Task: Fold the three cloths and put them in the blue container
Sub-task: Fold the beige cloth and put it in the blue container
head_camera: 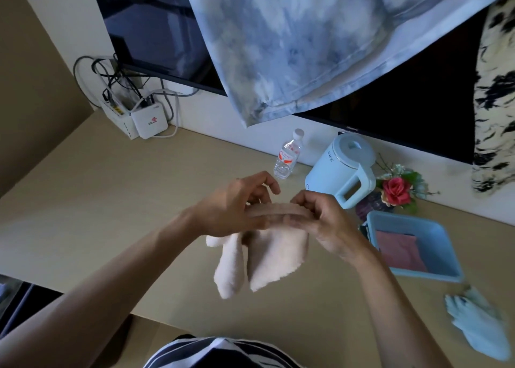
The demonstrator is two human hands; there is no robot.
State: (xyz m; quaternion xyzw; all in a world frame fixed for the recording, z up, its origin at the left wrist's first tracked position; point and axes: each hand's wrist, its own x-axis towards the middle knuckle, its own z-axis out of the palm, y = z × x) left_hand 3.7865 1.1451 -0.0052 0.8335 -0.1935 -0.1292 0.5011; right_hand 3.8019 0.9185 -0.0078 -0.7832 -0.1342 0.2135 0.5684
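I hold a fluffy cream-white terry cloth [262, 259] up above the middle of the beige wooden table [111, 200], both hands gripping its top edge. My left hand [234, 209] pinches the left end, the fingers [267, 185] closed on the fabric with the thumb underneath; my right hand [320, 217] pinches the right end the same way. The stretch of edge between them is smeared by motion, so I cannot tell how many layers are doubled there. Below my hands the cloth hangs in two loose lobes, and I cannot tell whether their tips touch the table.

Near the right edge of the table sits the shallow blue plastic container [434, 228], with a flat folded dusty-pink cloth [401, 250] lying inside it. My right forearm covers the container's near-left corner. Just in front of the container, toward the table's front right corner, lies a crumpled pale blue cloth [476, 323], blurred and not folded.

Along the back edge stand a clear plastic water bottle [288, 156] and a light blue electric kettle [342, 170], with a red artificial rose [395, 189] beside it.
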